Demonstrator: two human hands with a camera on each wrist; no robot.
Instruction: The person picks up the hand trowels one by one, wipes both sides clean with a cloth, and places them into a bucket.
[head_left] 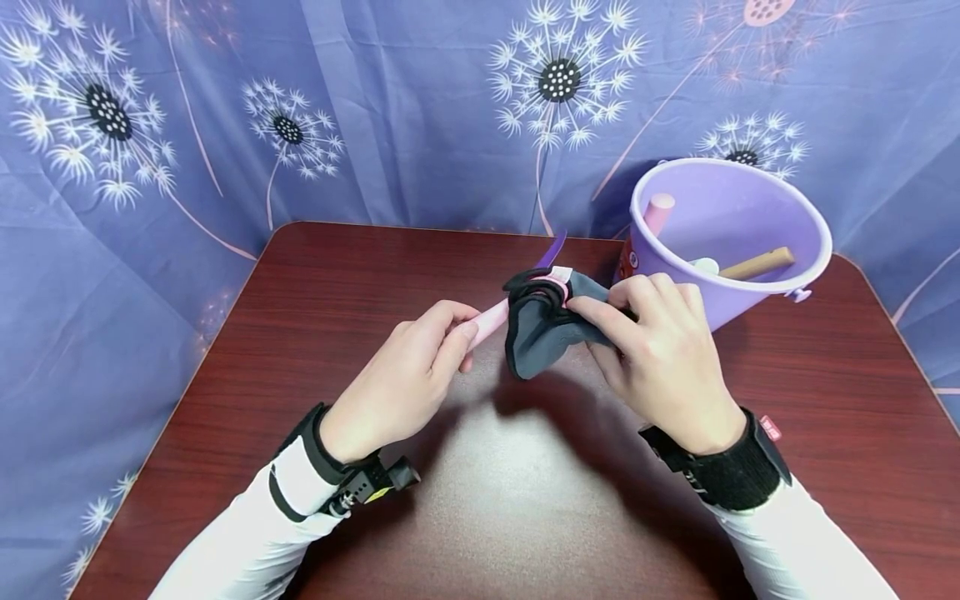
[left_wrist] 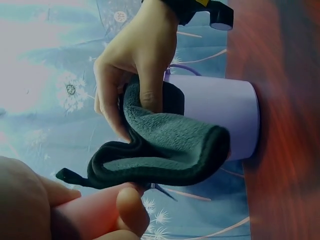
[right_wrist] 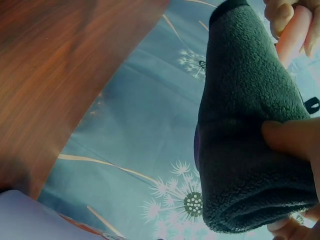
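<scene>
My left hand (head_left: 408,379) grips the pink handle (head_left: 489,323) of a tool with a curved purple end (head_left: 553,249) that shows behind a grey cloth. The cloth (head_left: 542,333), fuzzy with a black border, wraps around the tool's middle and hides most of its head. On the other side, my right hand (head_left: 660,358) pinches the bunched cloth between thumb and fingers. From the left wrist, the cloth (left_wrist: 170,140) appears folded over just beyond the handle (left_wrist: 95,212). In the right wrist view, the thumb (right_wrist: 287,137) presses on the folded cloth (right_wrist: 245,90).
Behind my right hand, a light purple bucket (head_left: 738,287) stands on the dark red wooden table (head_left: 360,267). It holds a pink handle (head_left: 659,213), a tan wooden stick (head_left: 757,264) and a whitish piece (head_left: 705,266). A blue dandelion-print curtain (head_left: 420,108) hangs at the back edge.
</scene>
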